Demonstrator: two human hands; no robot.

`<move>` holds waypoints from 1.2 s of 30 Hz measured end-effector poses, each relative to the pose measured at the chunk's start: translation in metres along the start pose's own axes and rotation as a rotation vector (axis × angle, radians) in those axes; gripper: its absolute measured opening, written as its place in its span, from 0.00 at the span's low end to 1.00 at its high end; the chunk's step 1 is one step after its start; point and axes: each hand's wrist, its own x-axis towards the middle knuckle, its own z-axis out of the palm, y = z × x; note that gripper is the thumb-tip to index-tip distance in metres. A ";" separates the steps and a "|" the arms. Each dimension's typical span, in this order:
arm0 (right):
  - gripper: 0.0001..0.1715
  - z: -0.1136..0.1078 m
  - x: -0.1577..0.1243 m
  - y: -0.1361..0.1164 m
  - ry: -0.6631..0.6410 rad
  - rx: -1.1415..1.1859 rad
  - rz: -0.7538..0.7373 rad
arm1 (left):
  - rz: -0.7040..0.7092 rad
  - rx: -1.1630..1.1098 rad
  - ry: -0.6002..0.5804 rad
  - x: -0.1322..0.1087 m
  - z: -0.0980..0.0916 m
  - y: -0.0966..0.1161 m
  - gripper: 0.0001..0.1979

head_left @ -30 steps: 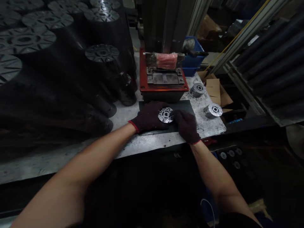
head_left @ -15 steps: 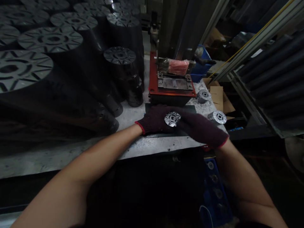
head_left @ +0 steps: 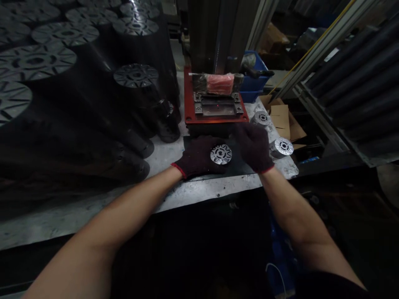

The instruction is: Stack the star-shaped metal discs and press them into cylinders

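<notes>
A round metal rotor core stands on a dark mat, its slotted end face upward. My left hand, in a dark knitted glove with a red cuff, is wrapped around the core's left side. My right hand, gloved alike, is closed to the right of the core, apart from it and just in front of the red-based press fixture. Its fingertips are dark and blurred, so anything in them is hidden. A small red light dot shows in the fixture's metal slot.
Tall stacks of dark rotor cores crowd the left of the bench. Two loose metal cores, a rear one and a front one, stand on the right. A blue bin and a cardboard box are behind.
My right hand has drawn away from the core and up toward the fixture, its fingers now curled. The small bright piece in the fixture's slot no longer shows. My left hand stays on the core.
</notes>
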 end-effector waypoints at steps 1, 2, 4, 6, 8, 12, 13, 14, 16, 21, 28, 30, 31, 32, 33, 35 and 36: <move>0.29 0.005 -0.017 0.004 0.025 0.095 0.060 | 0.010 0.000 0.004 0.001 0.001 -0.001 0.49; 0.30 0.010 -0.031 0.009 0.037 0.161 0.100 | 0.021 -0.003 0.007 0.002 0.001 -0.001 0.48; 0.29 0.020 -0.049 0.018 0.057 0.187 0.112 | 0.039 -0.006 0.016 0.003 0.003 -0.002 0.47; 0.27 0.026 -0.056 0.024 0.047 0.118 0.086 | 0.047 0.000 0.024 0.003 0.003 -0.003 0.47; 0.27 0.024 -0.058 0.022 0.035 0.033 0.045 | 0.044 0.012 0.026 0.003 0.004 -0.002 0.47; 0.22 0.000 -0.057 -0.002 -0.053 -0.100 -0.080 | 0.038 0.054 0.001 0.003 0.002 0.000 0.46; 0.20 -0.008 -0.051 -0.009 -0.066 -0.129 -0.119 | 0.043 0.052 -0.006 0.002 0.001 0.000 0.46; 0.17 -0.015 -0.042 -0.015 -0.059 -0.166 -0.159 | 0.049 0.039 -0.011 0.002 0.000 0.000 0.46; 0.16 -0.023 -0.011 -0.021 -0.016 -0.266 -0.257 | 0.051 -0.012 -0.018 0.001 -0.002 -0.002 0.48; 0.25 -0.014 0.081 -0.007 -0.258 -0.383 -0.439 | 0.049 -0.080 -0.034 -0.003 -0.006 -0.004 0.49; 0.25 0.002 0.002 -0.008 -0.008 0.203 0.028 | 0.062 -0.052 -0.038 -0.001 -0.004 -0.005 0.52; 0.30 0.007 -0.035 -0.008 -0.006 0.275 0.139 | 0.065 -0.025 -0.031 0.000 -0.002 -0.003 0.49; 0.31 0.010 -0.048 -0.007 -0.012 0.261 0.155 | 0.064 -0.015 -0.032 0.000 -0.002 -0.002 0.49; 0.32 0.012 -0.057 -0.005 -0.021 0.225 0.154 | 0.058 -0.003 -0.031 0.001 -0.001 -0.002 0.49; 0.31 0.014 -0.061 -0.004 -0.033 0.191 0.152 | 0.049 0.009 -0.026 0.001 -0.001 -0.001 0.49; 0.30 0.014 -0.063 -0.003 -0.054 0.136 0.137 | 0.039 0.032 -0.018 0.001 0.000 0.000 0.49; 0.31 0.014 -0.061 -0.002 -0.065 0.105 0.127 | 0.039 0.041 -0.017 0.001 0.000 0.000 0.49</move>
